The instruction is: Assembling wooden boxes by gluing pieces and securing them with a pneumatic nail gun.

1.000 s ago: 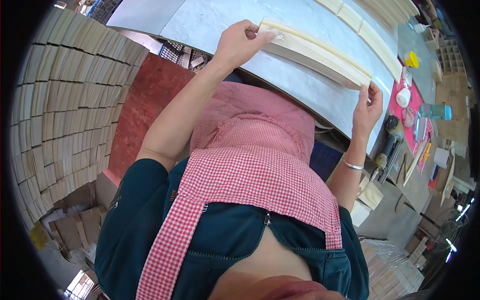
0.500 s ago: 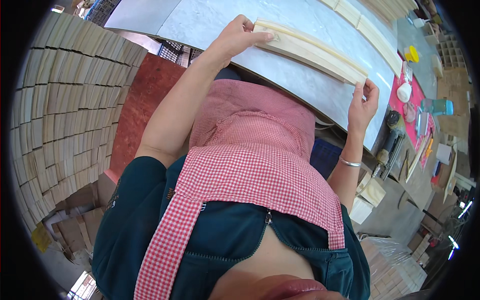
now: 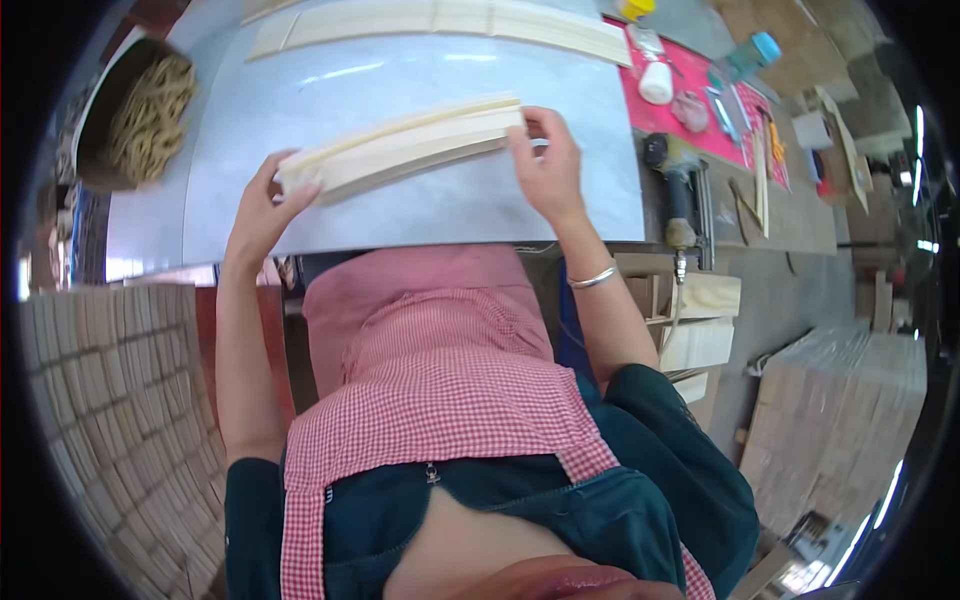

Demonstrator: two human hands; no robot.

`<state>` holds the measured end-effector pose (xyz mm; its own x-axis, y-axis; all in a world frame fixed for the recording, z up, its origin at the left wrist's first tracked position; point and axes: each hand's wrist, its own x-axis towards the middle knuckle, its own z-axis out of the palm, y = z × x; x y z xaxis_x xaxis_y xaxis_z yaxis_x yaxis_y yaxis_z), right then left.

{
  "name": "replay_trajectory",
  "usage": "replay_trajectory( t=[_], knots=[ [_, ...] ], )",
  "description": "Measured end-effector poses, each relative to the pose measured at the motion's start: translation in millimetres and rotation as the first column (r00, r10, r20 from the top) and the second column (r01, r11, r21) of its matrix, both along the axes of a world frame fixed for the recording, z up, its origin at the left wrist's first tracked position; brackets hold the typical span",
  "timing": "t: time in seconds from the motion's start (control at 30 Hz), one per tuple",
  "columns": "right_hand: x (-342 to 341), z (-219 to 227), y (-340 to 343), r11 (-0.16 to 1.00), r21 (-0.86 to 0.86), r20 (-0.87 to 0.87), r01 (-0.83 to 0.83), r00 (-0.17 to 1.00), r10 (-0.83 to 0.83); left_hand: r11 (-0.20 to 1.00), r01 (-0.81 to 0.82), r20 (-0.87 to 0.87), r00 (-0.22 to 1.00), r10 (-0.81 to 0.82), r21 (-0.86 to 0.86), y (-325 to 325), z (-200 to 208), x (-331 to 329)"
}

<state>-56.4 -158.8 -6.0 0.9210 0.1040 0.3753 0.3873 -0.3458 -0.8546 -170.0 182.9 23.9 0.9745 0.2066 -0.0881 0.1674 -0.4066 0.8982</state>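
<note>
Both my hands hold a short bundle of pale wooden strips (image 3: 410, 147) just over the pale marbled tabletop (image 3: 420, 205). My left hand (image 3: 262, 208) is closed on the bundle's left end, its thumb on the near side. At the other end my right hand (image 3: 548, 165), with a silver bangle on the wrist, pinches the strips between thumb and fingers. The bundle slants, its right end farther from me, and motion blurs its left end. Across the far part of the table lies a row of longer pale wooden strips (image 3: 460, 17).
A container (image 3: 92, 120) of tan rubber bands (image 3: 152, 118) stands at the left. To the right are a hose-fed power tool (image 3: 680, 195), a pink mat (image 3: 645, 115), a white bottle (image 3: 656, 83) and a teal-capped bottle (image 3: 745, 60). Stacked wood blocks (image 3: 110, 360) rise at lower left.
The view has turned, so the table now lies straight before me. The bundle stays in both hands; its slant has reversed, with the right end now farther away.
</note>
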Motion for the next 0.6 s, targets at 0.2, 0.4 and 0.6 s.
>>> replay_trajectory(
  t=[0.2, 0.4, 0.6],
  knots=[
    [14, 4, -19, 0.993, -0.031, -0.073, -0.118, 0.991, 0.115, 0.999, 0.046, -0.131, 0.99, -0.041, 0.029, -1, 14, 21],
    [31, 4, -49, 0.975, -0.026, -0.136, -0.221, 0.967, 0.216, 0.982, 0.189, -0.245, 0.953, -0.178, 0.021, -13, 44, 44],
    [88, 11, -123, 0.977, -0.208, 0.034, -0.054, 0.997, 0.063, 0.965, 0.242, -0.321, 0.91, -0.263, -0.105, 1, 40, 59]
  ],
)
